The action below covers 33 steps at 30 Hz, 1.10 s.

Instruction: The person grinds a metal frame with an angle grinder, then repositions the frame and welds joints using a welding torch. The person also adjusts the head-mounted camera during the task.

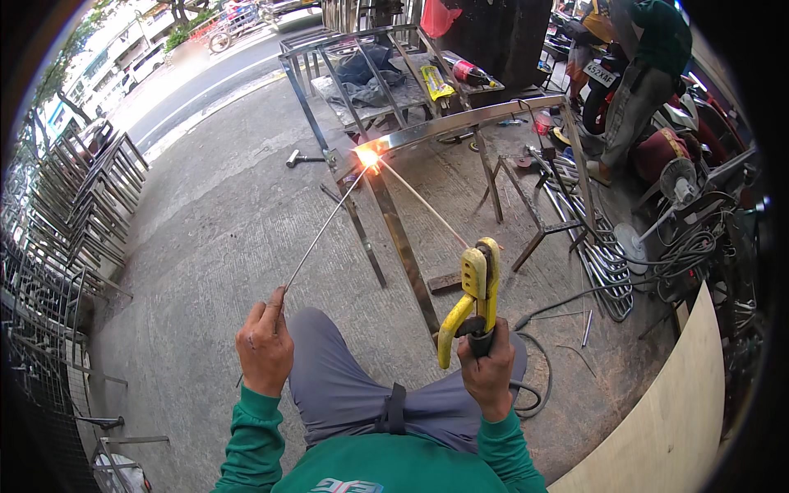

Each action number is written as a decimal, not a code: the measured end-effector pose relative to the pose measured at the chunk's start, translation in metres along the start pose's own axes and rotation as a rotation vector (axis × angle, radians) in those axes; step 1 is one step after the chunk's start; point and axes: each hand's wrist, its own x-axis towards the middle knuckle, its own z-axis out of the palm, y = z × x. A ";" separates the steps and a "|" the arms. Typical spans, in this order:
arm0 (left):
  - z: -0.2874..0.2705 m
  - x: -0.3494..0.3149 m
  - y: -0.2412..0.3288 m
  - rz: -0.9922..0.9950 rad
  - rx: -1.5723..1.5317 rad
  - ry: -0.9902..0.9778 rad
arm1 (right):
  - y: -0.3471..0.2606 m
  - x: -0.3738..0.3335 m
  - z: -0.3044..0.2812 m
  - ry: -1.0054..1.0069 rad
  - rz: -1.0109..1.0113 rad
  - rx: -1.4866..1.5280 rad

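Note:
In my right hand (488,374) is a yellow electrode holder (478,283), gripped by its dark handle. A thin welding electrode (427,204) runs from its jaws up and left to a bright orange-white arc (369,156). My left hand (265,345) pinches a thin metal rod (322,232), whose far end meets the same glow. The arc burns at a corner of a metal frame (460,122), where the top bar joins a leg (401,246) slanting down toward my knees. Glare hides the joint itself.
A hammer (306,158) lies on the concrete left of the frame. A bottle (468,71) and yellow packet (437,83) rest behind it. Stacked metal frames (78,205) line the left. A person (641,82), a fan (679,182), cables (699,246) and a plywood sheet (666,411) are at right.

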 end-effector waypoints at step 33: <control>-0.001 -0.003 0.000 0.001 -0.018 -0.003 | 0.005 -0.005 0.002 0.012 0.012 -0.037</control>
